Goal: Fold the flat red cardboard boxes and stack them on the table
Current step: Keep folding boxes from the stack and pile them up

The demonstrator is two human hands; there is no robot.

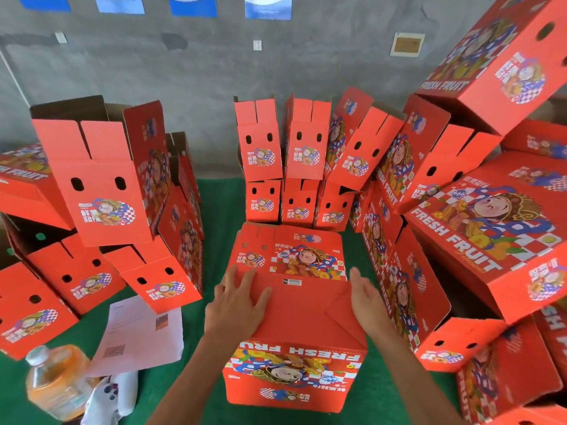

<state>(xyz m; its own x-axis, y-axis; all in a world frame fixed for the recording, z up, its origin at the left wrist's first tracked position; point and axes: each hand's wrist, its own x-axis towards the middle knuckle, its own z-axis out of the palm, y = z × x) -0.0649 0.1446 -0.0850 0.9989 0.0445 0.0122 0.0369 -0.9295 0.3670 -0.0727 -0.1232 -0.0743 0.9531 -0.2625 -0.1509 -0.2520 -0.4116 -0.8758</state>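
Hands, two of them, are working one red printed cardboard box [296, 338] sitting on the green surface [214, 216]: the left hand [237, 297] is pressing flat, grip apart, on its folded flaps; the right hand [365, 297] is resting edge-on, fingers straight. Three folded boxes [299, 202] are standing behind it.

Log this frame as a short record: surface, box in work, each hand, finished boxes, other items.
surface: green table
box in work: red box in the middle, bottom flaps up, print upside down on the near side
left hand: flat, fingers straight, pressing the flaps
right hand: open, against the box's right edge
finished boxes: stacks at left, back and right, several tilted
other items: paper sheet, bottle of orange drink, near left
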